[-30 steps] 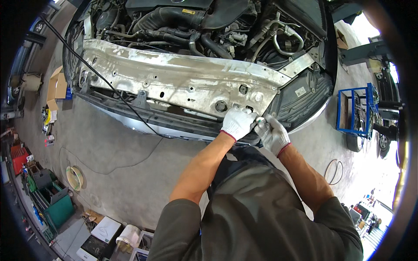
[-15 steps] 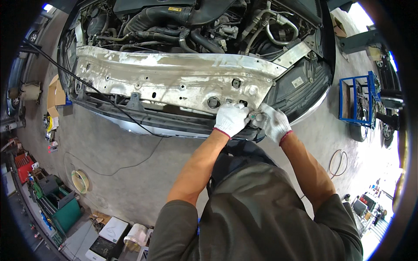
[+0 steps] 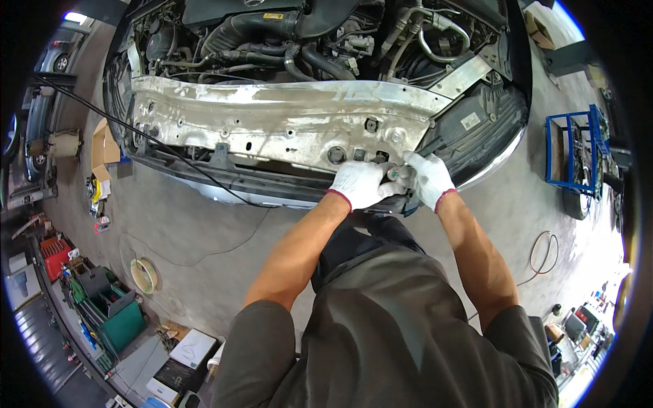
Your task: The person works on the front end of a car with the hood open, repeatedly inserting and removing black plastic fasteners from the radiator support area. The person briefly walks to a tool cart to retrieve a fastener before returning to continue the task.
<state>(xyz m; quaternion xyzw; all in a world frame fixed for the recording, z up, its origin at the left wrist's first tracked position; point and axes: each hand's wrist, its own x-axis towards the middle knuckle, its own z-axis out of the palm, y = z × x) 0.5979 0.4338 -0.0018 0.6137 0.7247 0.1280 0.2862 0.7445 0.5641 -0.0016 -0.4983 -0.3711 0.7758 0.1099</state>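
In front of me lies a scuffed silver metal panel (image 3: 272,132) across the front of a car with its engine bay exposed. Both my hands wear white knit gloves with red cuffs and meet at the panel's lower right edge. My left hand (image 3: 359,185) has its thumb and fingers closed around a small grey part with a green spot (image 3: 394,175), whose kind I cannot make out. On the part's right side, my right hand (image 3: 428,180) has its fingers bent against it. The fingers partly cover the part and the panel edge behind it.
A black headlight housing (image 3: 466,126) borders the panel on the right. A thin black rod (image 3: 170,151) slants across the bumper at left. On the floor are a blue metal cart (image 3: 568,153), a coiled hose (image 3: 544,251), a round basin (image 3: 143,275) and a cardboard box (image 3: 103,149).
My view has shifted slightly, so the car sits a little farther right. Both hands stay at the panel's lower right edge, and the left thumb shows more plainly beside the small part.
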